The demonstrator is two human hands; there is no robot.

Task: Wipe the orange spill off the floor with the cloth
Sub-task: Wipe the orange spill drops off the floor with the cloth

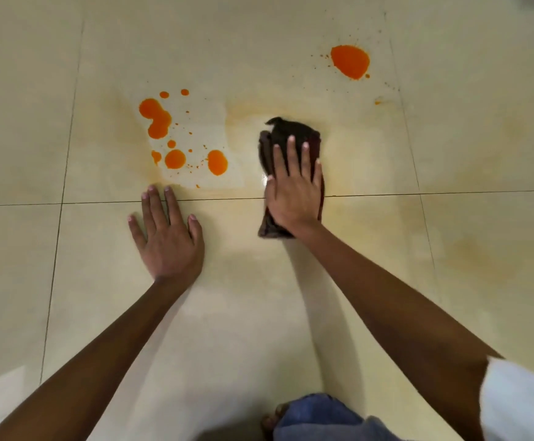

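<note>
Head view: cloth (286, 132) lies under flat right hand (294, 192).

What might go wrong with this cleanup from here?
The left hand rests flat on the floor close beside the orange puddles; it may slide into them. A faint orange haze surrounds the cloth under the right hand, so wiping may smear rather than lift. The far blob could be missed.
</note>
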